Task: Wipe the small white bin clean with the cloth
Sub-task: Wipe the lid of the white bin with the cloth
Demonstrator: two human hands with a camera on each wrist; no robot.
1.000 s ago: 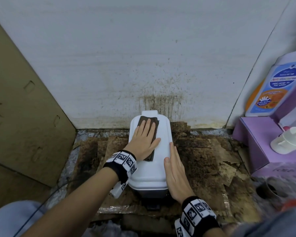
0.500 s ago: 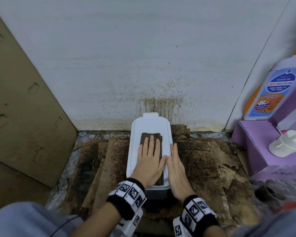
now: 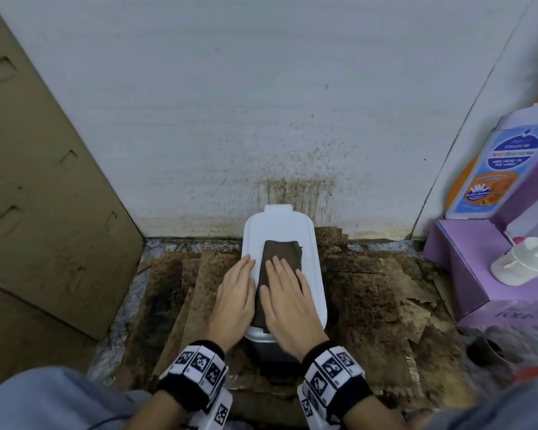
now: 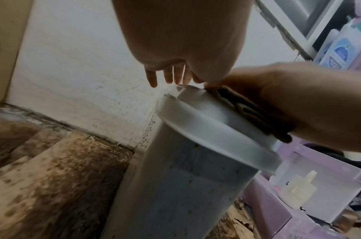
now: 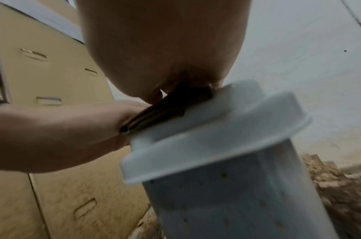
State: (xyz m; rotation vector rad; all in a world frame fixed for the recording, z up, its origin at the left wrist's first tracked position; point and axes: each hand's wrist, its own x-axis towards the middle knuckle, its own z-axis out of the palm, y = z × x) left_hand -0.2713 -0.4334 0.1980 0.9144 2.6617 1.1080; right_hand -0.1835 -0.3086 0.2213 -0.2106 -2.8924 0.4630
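Note:
The small white bin (image 3: pixel 311 274) stands on the floor against the wall, its lid (image 4: pixel 206 129) closed. A folded dark brown cloth (image 3: pixel 281 252) lies lengthwise on the lid. My right hand (image 3: pixel 288 293) lies flat on the cloth with straight fingers and presses it down. My left hand (image 3: pixel 236 293) rests flat along the lid's left edge, beside the cloth. In the left wrist view the left fingers (image 4: pixel 165 76) are straight. In the right wrist view the cloth (image 5: pixel 165 110) sits under my right palm. The bin's grey side (image 5: pixel 237 202) shows small specks.
Stained, peeling cardboard (image 3: pixel 370 290) covers the floor around the bin. A tan cardboard panel (image 3: pixel 44 212) leans at the left. The white wall (image 3: pixel 261 119) behind is spattered brown. A purple box (image 3: pixel 479 274), a white pump bottle (image 3: pixel 522 262) and a wash bottle (image 3: pixel 494 172) stand at the right.
The left hand pulled the cloth toward me along the lid, then slid off to the lid's left edge. The right hand moved from the bin's right side onto the cloth.

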